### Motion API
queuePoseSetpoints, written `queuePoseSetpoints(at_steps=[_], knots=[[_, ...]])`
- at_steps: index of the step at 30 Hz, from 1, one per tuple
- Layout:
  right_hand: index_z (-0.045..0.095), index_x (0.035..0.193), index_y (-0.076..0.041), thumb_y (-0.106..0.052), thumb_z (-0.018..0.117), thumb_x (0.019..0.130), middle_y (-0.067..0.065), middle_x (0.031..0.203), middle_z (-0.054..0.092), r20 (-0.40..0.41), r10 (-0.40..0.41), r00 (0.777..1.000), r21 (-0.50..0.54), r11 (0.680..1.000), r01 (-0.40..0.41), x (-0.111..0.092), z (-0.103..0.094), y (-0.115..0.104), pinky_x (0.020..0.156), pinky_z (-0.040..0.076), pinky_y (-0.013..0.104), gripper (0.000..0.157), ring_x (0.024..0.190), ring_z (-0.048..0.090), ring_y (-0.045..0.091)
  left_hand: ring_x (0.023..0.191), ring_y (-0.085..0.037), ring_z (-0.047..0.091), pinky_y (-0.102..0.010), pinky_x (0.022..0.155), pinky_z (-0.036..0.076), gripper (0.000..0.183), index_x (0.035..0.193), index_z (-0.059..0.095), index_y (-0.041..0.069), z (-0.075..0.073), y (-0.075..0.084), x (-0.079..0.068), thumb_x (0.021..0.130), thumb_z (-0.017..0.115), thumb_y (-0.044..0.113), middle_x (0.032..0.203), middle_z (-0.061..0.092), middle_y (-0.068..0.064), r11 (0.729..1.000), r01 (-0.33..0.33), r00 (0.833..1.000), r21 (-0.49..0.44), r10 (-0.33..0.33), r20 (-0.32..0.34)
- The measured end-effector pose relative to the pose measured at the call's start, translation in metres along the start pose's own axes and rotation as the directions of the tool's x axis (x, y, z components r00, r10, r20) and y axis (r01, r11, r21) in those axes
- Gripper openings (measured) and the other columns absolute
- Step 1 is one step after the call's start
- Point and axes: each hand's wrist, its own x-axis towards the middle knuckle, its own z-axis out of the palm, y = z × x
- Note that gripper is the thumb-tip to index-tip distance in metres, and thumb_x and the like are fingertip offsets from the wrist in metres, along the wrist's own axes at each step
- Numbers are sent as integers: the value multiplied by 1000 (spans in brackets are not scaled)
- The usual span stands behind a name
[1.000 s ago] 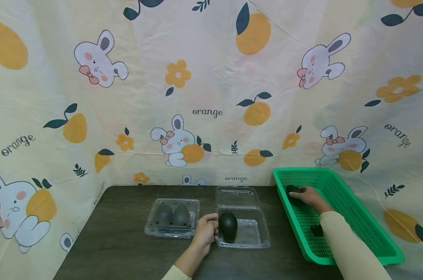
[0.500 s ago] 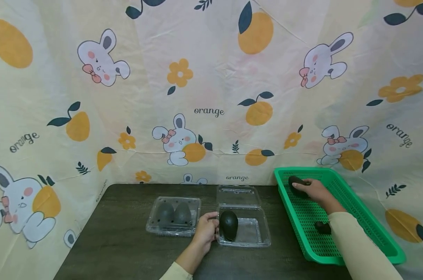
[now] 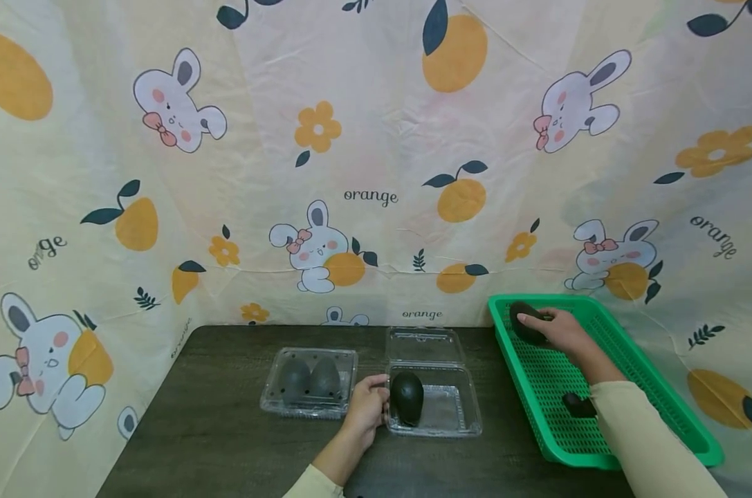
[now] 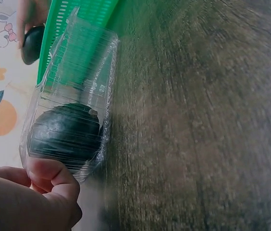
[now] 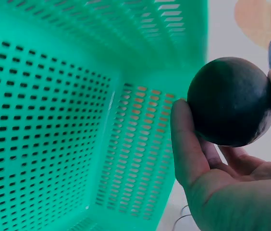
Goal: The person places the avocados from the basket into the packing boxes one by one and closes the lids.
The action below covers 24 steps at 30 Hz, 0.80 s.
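My right hand (image 3: pixel 565 332) grips a dark avocado (image 3: pixel 525 324) over the far left end of the green basket (image 3: pixel 656 394). Fingers and thumb lie on either side of this avocado (image 5: pixel 231 101) in the right wrist view. On the table, my left hand (image 3: pixel 368 408) pinches the left edge of a clear plastic clamshell box (image 3: pixel 469 408), whose lid (image 3: pixel 422 346) is folded back. Another avocado (image 3: pixel 407 398) lies in the left half of that box, close to my left fingers. The left wrist view shows my thumb against the box wall (image 4: pixel 34 139).
Left of my left hand stands a closed clear clamshell (image 3: pixel 307 411) with two dark avocados inside. One more dark avocado (image 3: pixel 578 404) lies in the basket, partly covered by my right sleeve. A printed cloth (image 3: pixel 376 138) hangs behind the dark wooden table (image 3: pixel 226 429).
My right hand has lifted the avocado from the basket's floor, rising slightly. The left hand stays at the box edge.
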Motion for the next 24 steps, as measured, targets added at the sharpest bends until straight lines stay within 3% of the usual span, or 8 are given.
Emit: queuePoseSetpoints(at_steps=[15, 22, 24], knots=[[28, 152, 15, -50, 59, 103, 40, 149, 36, -24, -73, 997, 91, 993, 75, -30, 21, -34, 97, 57, 53, 88, 133, 48, 52, 66, -11, 45, -19, 51, 42, 43, 138, 48, -11, 2, 3, -4, 95, 49, -6, 86, 51, 0, 1000, -4, 1000, -4, 4, -3], [27, 154, 13, -50, 61, 102, 42, 156, 25, -23, -72, 997, 12, 997, 72, -41, 39, -48, 100, 55, 56, 89, 137, 42, 55, 66, -10, 45, -19, 51, 42, 43, 139, 47, -11, 1, 2, -3, 96, 50, -6, 84, 51, 1, 1000, -10, 1000, -2, 10, 0], [31, 153, 13, -49, 63, 101, 41, 154, 30, -23, -77, 997, 7, 997, 77, -43, 46, -51, 99, 56, 56, 88, 135, 45, 54, 66, -11, 45, -19, 51, 42, 43, 139, 47, -11, 1, 1, -3, 96, 49, -6, 85, 51, 1, 1000, -11, 1000, 0, 11, -2]])
